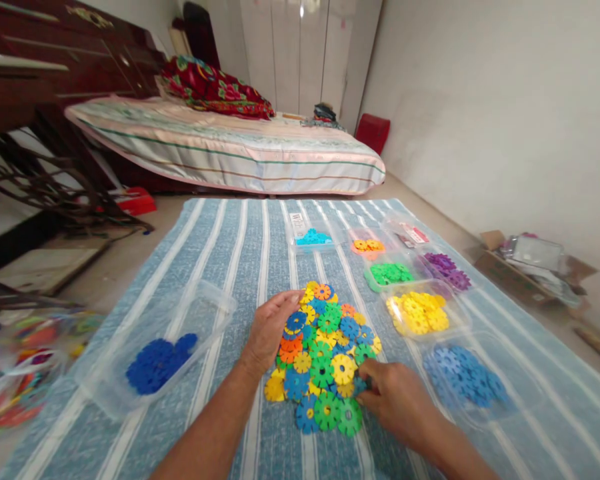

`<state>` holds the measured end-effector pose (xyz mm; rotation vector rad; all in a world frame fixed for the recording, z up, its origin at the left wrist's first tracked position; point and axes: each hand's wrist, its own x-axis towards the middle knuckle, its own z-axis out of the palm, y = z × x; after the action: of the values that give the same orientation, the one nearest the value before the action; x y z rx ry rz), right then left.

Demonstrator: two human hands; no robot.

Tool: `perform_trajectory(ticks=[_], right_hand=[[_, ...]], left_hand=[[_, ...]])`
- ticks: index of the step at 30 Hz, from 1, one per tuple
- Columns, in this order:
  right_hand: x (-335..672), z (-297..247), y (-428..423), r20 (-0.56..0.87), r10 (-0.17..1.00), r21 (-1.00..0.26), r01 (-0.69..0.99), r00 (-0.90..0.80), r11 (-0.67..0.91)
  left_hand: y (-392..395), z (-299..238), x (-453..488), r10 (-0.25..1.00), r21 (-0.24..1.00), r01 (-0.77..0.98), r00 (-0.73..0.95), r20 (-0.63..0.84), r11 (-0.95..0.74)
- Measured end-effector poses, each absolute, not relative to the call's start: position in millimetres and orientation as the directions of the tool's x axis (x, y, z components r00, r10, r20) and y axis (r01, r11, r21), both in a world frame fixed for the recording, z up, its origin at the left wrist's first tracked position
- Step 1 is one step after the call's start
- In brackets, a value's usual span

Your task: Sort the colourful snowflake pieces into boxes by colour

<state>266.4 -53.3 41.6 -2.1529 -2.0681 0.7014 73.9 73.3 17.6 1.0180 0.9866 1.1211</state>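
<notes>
A mixed pile of plastic snowflake discs point(322, 371) in yellow, green, blue and orange lies on the striped cloth in front of me. My left hand point(271, 327) rests at the pile's upper left edge, fingers stretched out and touching the discs there. At the lower right edge, my right hand point(393, 398) has its thumb and fingers closed around a blue-green snowflake disc point(361, 385), partly hidden by them. To the left, a clear plastic box point(207, 307) contains dark blue discs point(155, 363).
On the right stand clear boxes with light blue discs point(465, 377), yellow discs point(420, 312), green discs point(391, 273), purple discs point(446, 268) and orange discs point(369, 246). Cyan discs point(313, 237) lie farther back. A bed point(260, 160) is beyond the cloth; a cardboard box point(510, 270) sits right.
</notes>
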Motion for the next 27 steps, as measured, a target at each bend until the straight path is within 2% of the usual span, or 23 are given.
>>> perform_trajectory(ticks=[4, 8, 10, 14, 16, 18, 21, 27], right_hand=[[277, 49, -47, -0.291, 0.953, -0.452, 0.89, -0.083, -0.061], [285, 73, -25, -0.274, 0.942, -0.448, 0.893, -0.193, 0.053], [285, 89, -1, -0.201, 0.96, -0.408, 0.908, -0.193, 0.097], [280, 122, 75, 0.035, 0.987, -0.305, 0.938, -0.16, 0.163], [274, 134, 116, 0.148, 0.985, -0.238, 0.964, -0.085, 0.119], [267, 140, 149, 0.188, 0.982, -0.103, 0.994, -0.018, 0.038], [252, 134, 177, 0.16, 0.986, 0.04, 0.998, -0.052, 0.046], [229, 99, 191, 0.002, 0.974, 0.133, 0.966, -0.224, 0.222]], left_hand=[[72, 18, 72, 0.982, 0.968, -0.21, 0.155, -0.107, 0.139], [71, 21, 72, 0.981, 0.966, -0.217, 0.159, -0.111, 0.144], [70, 24, 72, 0.979, 0.961, -0.223, 0.162, -0.127, 0.162], [69, 27, 73, 0.973, 0.948, -0.251, 0.17, -0.157, 0.197], [68, 28, 73, 0.974, 0.946, -0.26, 0.162, -0.157, 0.196], [68, 28, 73, 0.976, 0.945, -0.265, 0.154, -0.153, 0.19], [68, 28, 72, 0.974, 0.945, -0.259, 0.157, -0.165, 0.201], [69, 26, 70, 0.964, 0.936, -0.261, 0.185, -0.194, 0.238]])
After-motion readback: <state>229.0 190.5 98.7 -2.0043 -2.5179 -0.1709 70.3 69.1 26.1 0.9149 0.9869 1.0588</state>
